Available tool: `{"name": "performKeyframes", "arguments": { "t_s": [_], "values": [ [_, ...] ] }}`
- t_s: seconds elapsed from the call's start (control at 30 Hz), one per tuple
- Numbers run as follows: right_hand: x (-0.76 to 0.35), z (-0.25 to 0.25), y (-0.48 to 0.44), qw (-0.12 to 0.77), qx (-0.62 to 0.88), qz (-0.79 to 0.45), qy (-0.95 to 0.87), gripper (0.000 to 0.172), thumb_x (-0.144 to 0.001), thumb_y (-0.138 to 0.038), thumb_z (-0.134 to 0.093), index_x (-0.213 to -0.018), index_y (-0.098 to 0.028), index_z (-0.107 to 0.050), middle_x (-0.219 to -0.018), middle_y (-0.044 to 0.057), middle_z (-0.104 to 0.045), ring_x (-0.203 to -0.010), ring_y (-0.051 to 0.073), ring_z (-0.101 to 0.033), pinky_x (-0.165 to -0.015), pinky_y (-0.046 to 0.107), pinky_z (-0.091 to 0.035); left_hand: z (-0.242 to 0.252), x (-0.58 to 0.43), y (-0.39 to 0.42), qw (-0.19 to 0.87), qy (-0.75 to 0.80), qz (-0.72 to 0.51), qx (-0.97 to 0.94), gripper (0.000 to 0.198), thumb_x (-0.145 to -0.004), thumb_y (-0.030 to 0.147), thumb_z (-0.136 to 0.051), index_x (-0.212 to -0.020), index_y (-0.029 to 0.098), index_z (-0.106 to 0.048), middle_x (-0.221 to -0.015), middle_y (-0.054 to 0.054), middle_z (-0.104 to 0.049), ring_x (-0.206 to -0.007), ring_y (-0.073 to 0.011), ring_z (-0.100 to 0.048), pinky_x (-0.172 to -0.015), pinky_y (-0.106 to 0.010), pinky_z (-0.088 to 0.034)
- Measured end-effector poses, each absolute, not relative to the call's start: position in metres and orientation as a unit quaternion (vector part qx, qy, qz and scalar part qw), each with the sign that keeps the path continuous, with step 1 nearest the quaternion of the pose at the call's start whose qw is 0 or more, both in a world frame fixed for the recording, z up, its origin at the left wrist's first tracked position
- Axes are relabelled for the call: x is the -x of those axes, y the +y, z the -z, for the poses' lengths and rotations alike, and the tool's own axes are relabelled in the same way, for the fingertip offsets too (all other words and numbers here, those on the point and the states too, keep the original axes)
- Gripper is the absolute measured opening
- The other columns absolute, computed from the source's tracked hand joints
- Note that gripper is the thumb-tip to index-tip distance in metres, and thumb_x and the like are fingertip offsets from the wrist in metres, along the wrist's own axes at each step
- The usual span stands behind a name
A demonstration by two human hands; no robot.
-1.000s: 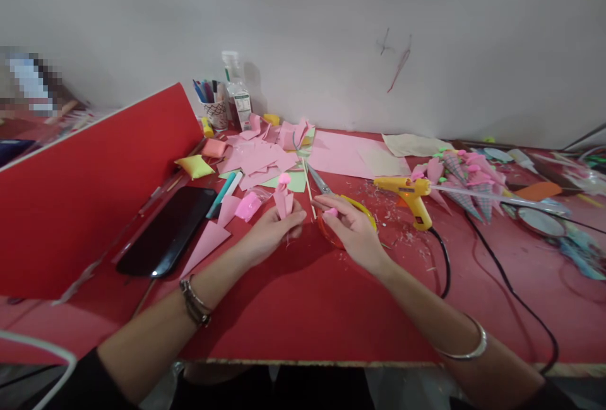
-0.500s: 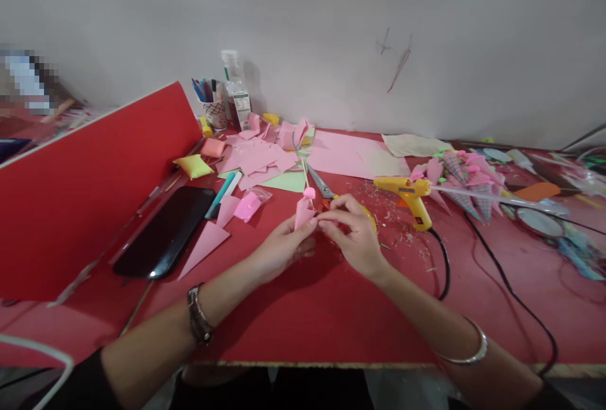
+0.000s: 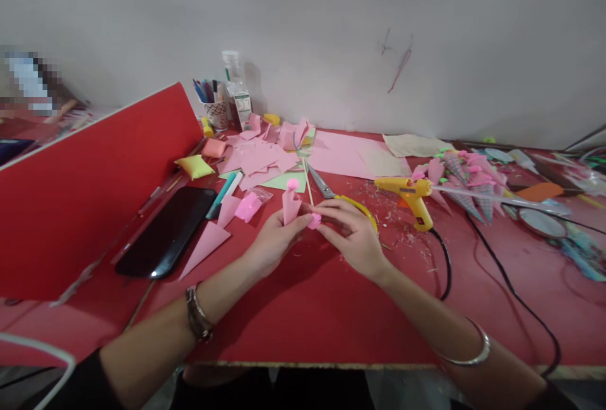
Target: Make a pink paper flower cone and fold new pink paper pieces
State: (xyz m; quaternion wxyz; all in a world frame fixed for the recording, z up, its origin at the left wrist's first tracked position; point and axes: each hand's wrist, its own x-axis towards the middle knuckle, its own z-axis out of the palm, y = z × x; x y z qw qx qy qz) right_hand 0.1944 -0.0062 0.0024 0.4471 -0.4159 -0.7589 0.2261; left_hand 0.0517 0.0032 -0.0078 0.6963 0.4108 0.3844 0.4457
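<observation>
My left hand [image 3: 274, 238] grips a small pink paper cone [image 3: 290, 207], wide end up, topped by a bright pink ball [image 3: 293, 184]. Close beside it, my right hand [image 3: 353, 233] pinches a lump of bright pink modelling clay [image 3: 314, 221] at its fingertips; the left thumb touches the lump too. Scissors with yellow handles [image 3: 357, 205] lie just beyond the right hand, partly covered by it. A thin wooden stick [image 3: 307, 180] rests on the table between the hands and the paper pile. To the left is a plastic packet of pink clay [image 3: 248, 207].
A yellow glue gun [image 3: 411, 199] stands to the right, its black cord trailing forward. Finished cones [image 3: 466, 176] are heaped behind it. On the left are a black phone [image 3: 165, 230], markers [image 3: 221, 195] and a red board [image 3: 104, 189]. Cut pink paper [image 3: 260, 156] lies at the back.
The cone in my left hand has shifted left and tipped slightly. A pink clay lump now shows between the fingertips of both hands, where it was hidden before.
</observation>
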Motion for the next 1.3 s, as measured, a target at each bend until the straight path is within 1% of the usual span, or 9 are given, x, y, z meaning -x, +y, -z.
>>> {"name": "performKeyframes", "arguments": {
  "t_s": [0.17, 0.33, 0.47, 0.6, 0.73, 0.83, 1.0, 1.17, 1.3],
  "values": [
    [-0.194, -0.002, -0.008, 0.450, 0.410, -0.162, -0.777, 0.007, -0.073, -0.019, -0.057, -0.078, -0.023, -0.061, -0.076, 0.001, -0.057, -0.074, 0.014, -0.055, -0.069, 0.030, -0.045, 0.006, -0.052, 0.000, 0.647, 0.403, -0.406, -0.504, 0.025, -0.065, 0.034, -0.059, -0.079, 0.014, -0.055, -0.064, 0.003, -0.049, -0.054, -0.0065, -0.040, -0.050, -0.020, -0.032],
    [-0.194, -0.003, -0.008, 0.430, 0.415, -0.168, -0.784, 0.008, -0.075, -0.017, -0.054, -0.078, -0.022, -0.060, -0.073, 0.000, -0.060, -0.070, 0.013, -0.055, -0.065, 0.029, -0.045, 0.003, -0.051, 0.000, 0.596, 0.429, -0.392, -0.554, 0.020, -0.068, 0.033, -0.054, -0.065, 0.014, -0.052, -0.056, 0.005, -0.044, -0.052, -0.0072, -0.039, -0.051, -0.021, -0.033],
    [-0.194, -0.005, -0.008, 0.427, 0.430, -0.175, -0.776, 0.007, -0.075, -0.018, -0.053, -0.076, -0.022, -0.059, -0.070, 0.000, -0.060, -0.068, 0.014, -0.056, -0.063, 0.028, -0.045, 0.002, -0.049, 0.002, 0.557, 0.443, -0.387, -0.586, 0.019, -0.069, 0.032, -0.053, -0.064, 0.014, -0.053, -0.059, 0.003, -0.050, -0.057, -0.0096, -0.045, -0.056, -0.023, -0.037],
    [-0.195, -0.005, -0.007, 0.411, 0.425, -0.194, -0.783, 0.013, -0.076, -0.018, -0.052, -0.086, -0.022, -0.060, -0.077, 0.001, -0.061, -0.069, 0.013, -0.056, -0.063, 0.028, -0.046, 0.002, -0.048, 0.004, 0.560, 0.424, -0.380, -0.601, 0.018, -0.070, 0.030, -0.053, -0.075, 0.014, -0.059, -0.068, -0.001, -0.059, -0.070, -0.0148, -0.052, -0.065, -0.027, -0.042],
    [-0.196, -0.005, -0.007, 0.425, 0.415, -0.193, -0.781, 0.010, -0.075, -0.019, -0.052, -0.077, -0.023, -0.061, -0.070, 0.000, -0.062, -0.066, 0.013, -0.056, -0.061, 0.028, -0.046, 0.002, -0.048, 0.004, 0.548, 0.446, -0.379, -0.597, 0.018, -0.069, 0.031, -0.054, -0.069, 0.014, -0.058, -0.063, 0.000, -0.057, -0.060, -0.0113, -0.048, -0.059, -0.025, -0.040],
    [-0.195, -0.005, -0.007, 0.446, 0.429, -0.235, -0.749, 0.009, -0.073, -0.018, -0.054, -0.069, -0.022, -0.060, -0.067, 0.000, -0.061, -0.063, 0.012, -0.056, -0.059, 0.026, -0.046, 0.003, -0.048, 0.003, 0.555, 0.452, -0.373, -0.591, 0.020, -0.068, 0.034, -0.054, -0.067, 0.014, -0.056, -0.059, 0.002, -0.052, -0.055, -0.0094, -0.043, -0.054, -0.023, -0.036],
    [-0.196, -0.003, -0.003, 0.524, 0.472, -0.371, -0.605, 0.003, -0.069, -0.020, -0.057, -0.068, -0.020, -0.060, -0.058, -0.003, -0.059, -0.053, 0.009, -0.055, -0.055, 0.023, -0.047, 0.006, -0.048, 0.004, 0.579, 0.446, -0.377, -0.569, 0.026, -0.068, 0.038, -0.053, -0.074, 0.014, -0.058, -0.061, 0.002, -0.050, -0.055, -0.0090, -0.041, -0.053, -0.022, -0.032],
    [-0.202, 0.003, 0.006, 0.608, 0.460, -0.450, -0.465, 0.012, -0.066, -0.025, -0.059, -0.076, -0.020, -0.062, -0.065, -0.003, -0.061, -0.056, 0.008, -0.055, -0.060, 0.023, -0.049, 0.011, -0.047, 0.005, 0.597, 0.443, -0.387, -0.545, 0.026, -0.070, 0.039, -0.050, -0.073, 0.014, -0.055, -0.056, 0.004, -0.043, -0.051, -0.0075, -0.036, -0.051, -0.022, -0.029],
    [-0.203, 0.003, 0.006, 0.590, 0.458, -0.461, -0.479, 0.012, -0.066, -0.024, -0.059, -0.077, -0.020, -0.063, -0.069, -0.001, -0.063, -0.061, 0.008, -0.057, -0.065, 0.024, -0.050, 0.010, -0.047, 0.006, 0.615, 0.407, -0.393, -0.549, 0.024, -0.069, 0.038, -0.053, -0.071, 0.015, -0.055, -0.058, 0.004, -0.043, -0.052, -0.0073, -0.036, -0.052, -0.021, -0.029]
  ]
}}
